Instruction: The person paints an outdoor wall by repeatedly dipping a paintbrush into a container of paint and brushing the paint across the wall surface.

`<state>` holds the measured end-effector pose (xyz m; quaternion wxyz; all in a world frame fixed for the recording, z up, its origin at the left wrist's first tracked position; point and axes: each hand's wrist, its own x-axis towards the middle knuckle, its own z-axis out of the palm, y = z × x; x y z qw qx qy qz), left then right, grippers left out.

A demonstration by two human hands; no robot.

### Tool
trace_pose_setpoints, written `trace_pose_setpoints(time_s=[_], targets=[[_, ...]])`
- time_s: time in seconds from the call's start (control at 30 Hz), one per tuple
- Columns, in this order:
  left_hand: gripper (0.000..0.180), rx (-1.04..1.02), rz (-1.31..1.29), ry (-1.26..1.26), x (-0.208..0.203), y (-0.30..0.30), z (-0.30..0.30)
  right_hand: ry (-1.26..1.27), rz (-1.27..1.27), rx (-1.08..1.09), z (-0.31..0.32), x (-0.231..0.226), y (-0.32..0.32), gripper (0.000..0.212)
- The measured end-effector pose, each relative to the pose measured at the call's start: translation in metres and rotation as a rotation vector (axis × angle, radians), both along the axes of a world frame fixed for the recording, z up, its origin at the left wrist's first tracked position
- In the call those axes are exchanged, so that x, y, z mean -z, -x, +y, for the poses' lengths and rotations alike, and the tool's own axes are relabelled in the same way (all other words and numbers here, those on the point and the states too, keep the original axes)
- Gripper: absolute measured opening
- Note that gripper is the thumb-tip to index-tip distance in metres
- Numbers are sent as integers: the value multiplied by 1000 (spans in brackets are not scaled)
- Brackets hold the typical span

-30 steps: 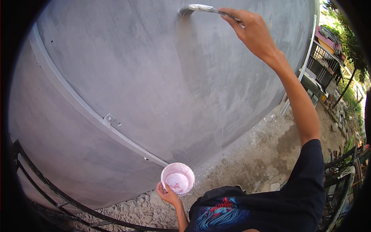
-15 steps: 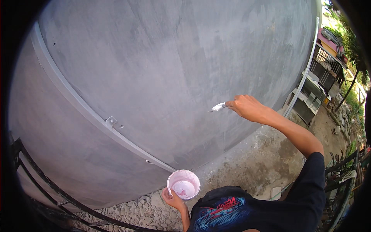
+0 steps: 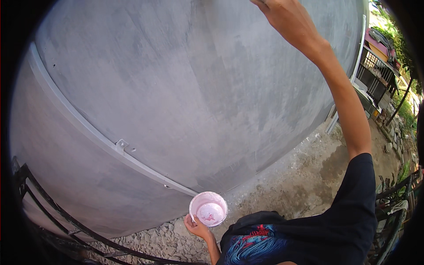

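My left hand grips the near left rim of a small pinkish-white pail, thumb over the edge. White paint with a reddish streak shows at its bottom. High up at the picture's top edge, my right hand reaches to a grey wall, its fingers bent together and partly cut off. The paintbrush it gripped half a second ago lies almost wholly outside the view now. The wall has uneven lighter and darker grey patches.
A grey conduit with a bracket runs down the wall at left. Black metal railings curve along the lower left. Rubble and a stained concrete floor lie below. A barred cage stands far right.
My right hand has swung up the wall from mid-height to the top edge, carrying the paintbrush out of view. My left hand and the pail stay nearly in place.
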<state>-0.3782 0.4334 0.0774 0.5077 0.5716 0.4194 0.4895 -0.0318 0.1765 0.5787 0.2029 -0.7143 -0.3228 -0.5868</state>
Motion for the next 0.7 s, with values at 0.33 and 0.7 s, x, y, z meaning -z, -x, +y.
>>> trace_pose_setpoints(time_s=[0.33, 0.7], targets=[[25, -30, 33, -4, 4, -7, -23, 855, 354, 48, -27, 195, 1, 39], [28, -42, -81, 52, -5, -26, -60, 451, 129, 23, -30, 59, -42, 22]])
